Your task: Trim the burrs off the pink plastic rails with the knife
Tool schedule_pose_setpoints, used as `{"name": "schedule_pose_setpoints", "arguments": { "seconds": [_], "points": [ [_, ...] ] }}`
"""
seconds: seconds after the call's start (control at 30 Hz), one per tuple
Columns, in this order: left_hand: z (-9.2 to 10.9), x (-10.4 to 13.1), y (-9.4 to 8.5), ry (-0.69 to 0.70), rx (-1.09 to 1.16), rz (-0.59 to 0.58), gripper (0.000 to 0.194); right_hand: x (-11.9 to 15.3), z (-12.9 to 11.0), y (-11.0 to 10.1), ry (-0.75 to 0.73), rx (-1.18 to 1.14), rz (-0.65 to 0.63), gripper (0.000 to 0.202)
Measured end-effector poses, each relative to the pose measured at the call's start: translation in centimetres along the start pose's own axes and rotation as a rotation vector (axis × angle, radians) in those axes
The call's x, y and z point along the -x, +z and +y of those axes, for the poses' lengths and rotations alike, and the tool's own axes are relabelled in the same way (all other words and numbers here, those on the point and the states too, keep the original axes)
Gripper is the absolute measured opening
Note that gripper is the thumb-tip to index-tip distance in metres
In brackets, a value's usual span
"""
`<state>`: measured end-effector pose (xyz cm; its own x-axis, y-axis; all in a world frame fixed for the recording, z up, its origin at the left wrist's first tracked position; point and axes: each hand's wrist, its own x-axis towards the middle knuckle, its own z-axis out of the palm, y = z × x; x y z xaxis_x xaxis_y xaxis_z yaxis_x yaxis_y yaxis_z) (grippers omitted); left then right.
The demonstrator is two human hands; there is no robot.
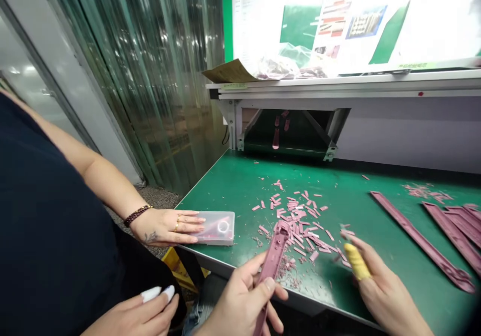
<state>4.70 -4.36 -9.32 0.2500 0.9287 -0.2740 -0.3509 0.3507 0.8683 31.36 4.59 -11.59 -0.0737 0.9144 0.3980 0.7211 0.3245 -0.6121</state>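
1. Left hand (244, 301): at the near edge of the green work table (233, 186), fingers curled and thumb pressed around a long mauve moulded plastic strip (272, 263), held upright with its top end over the near edge.
2. Right hand (383, 291): over the near edge to the right of the strip, fingers loosely bent and slightly apart, empty; the forefinger wears a yellow rubber finger cot (356, 262).
3. Heap of small mauve plastic offcuts (300, 221): scattered on the table between the two hands and on toward its middle.
4. Loose long mauve moulded strips (424, 243): lying flat near the right edge, side by side and partly overlapping.
5. Clear plastic lidded box (221, 227): at the near left corner; a co-worker's hand (167, 226) with rings and a dark beaded bracelet rests flat against its left end.
6. Co-worker's other hand (150, 308): low beside the left hand, off the table, with white finger covers.
7. Metal chute opening (289, 128): at the far edge, mauve pieces inside.
8. Instruction board (338, 20): above the chute.
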Motion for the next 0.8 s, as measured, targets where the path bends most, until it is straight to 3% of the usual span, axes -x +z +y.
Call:
{"name": "schedule_pose_setpoints", "arguments": {
  "seconds": [0.1, 0.17, 0.3, 0.43, 0.6, 0.8],
  "points": [
    [0.8, 0.8, -0.8, -0.077, 0.067, -0.047, 0.064, 0.7, -3.6, -1.4, -0.111, -0.038, -0.270, 0.033],
    [1.3, 1.1, -0.8, -0.139, 0.126, -0.054, 0.057, 0.9, -6.4, -2.2, -0.140, -0.094, -0.372, 0.030],
    [1.2, 1.3, -0.2, -0.182, 0.184, -0.028, 0.050, 1.1, -9.8, -2.7, -0.195, -0.111, -0.203, 0.025],
    [0.4, 1.5, -0.2, -0.167, 0.172, -0.035, 0.057, 1.4, -10.1, -2.2, -0.244, -0.088, -0.095, 0.017],
    [-0.2, 1.4, 0.5, -0.155, 0.124, -0.010, 0.062, 1.6, -9.3, -2.2, -0.268, -0.060, -0.111, 0.018],
    [-0.1, 1.0, 2.9, -0.110, -0.037, 0.025, 0.066, 1.4, -7.6, -4.6, -0.236, -0.195, -0.207, 0.021]
  ]
}}
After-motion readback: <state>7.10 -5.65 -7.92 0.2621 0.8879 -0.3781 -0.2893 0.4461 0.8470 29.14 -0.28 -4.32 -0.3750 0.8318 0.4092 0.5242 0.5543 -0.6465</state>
